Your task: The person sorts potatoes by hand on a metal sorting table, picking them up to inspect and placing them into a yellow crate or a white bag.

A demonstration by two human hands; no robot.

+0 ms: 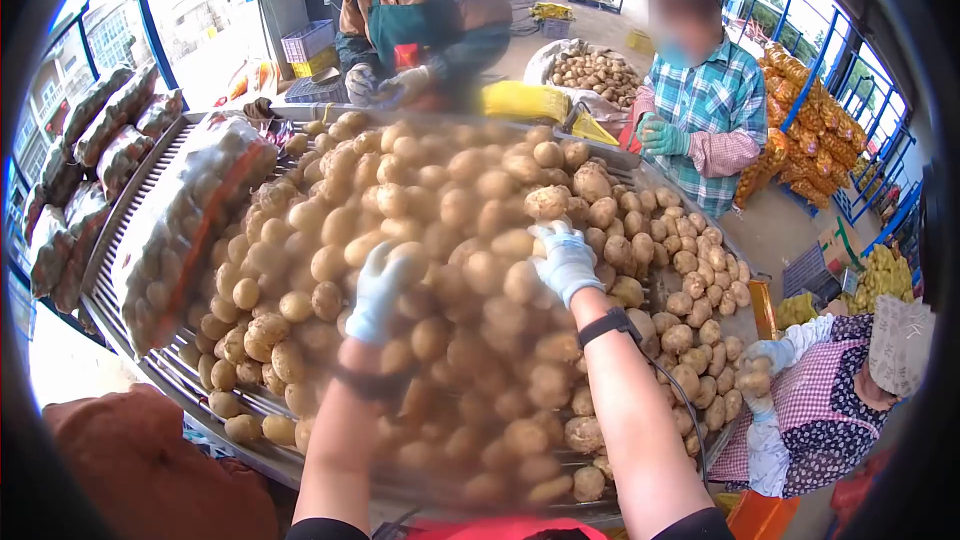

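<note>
A broad heap of potatoes covers the slatted metal sorting table in front of me. My left hand, in a pale blue glove, rests among the potatoes left of centre, fingers stretched forward and apart; a smear blurs the view around it. My right hand, gloved alike and with a dark band at the wrist, lies over the heap right of centre. Its fingers are spread, tips right at the near side of a large rough potato. Neither hand has a potato visibly enclosed.
A filled mesh sack lies on the table's left side, with more sacks stacked beyond. Across the table stand a person in a green apron and one in a checked shirt. At right, another person's gloved hand holds potatoes.
</note>
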